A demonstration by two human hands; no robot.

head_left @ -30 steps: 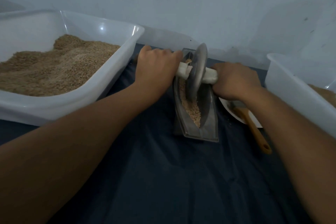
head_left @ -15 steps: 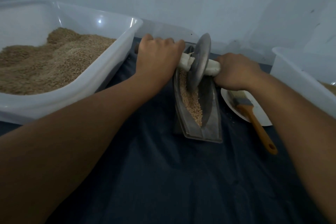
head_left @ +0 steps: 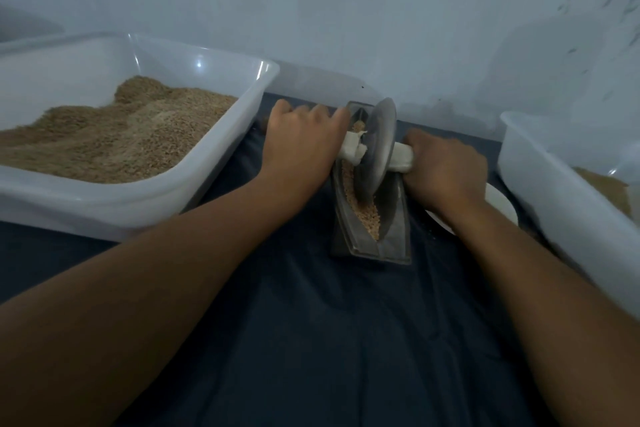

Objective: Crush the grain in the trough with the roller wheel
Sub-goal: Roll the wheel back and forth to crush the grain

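Roller wheel (head_left: 379, 149) seated in trough (head_left: 372, 218), on the grain (head_left: 363, 208).
Left hand (head_left: 304, 146) and right hand (head_left: 445, 170) each clench a cloth-wrapped axle end, wheel upright between them.

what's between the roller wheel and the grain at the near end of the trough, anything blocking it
Nothing visible. The roller wheel stands in the trough, held by the left hand and right hand on its wrapped axle. The grain lies open along the channel toward the near end.
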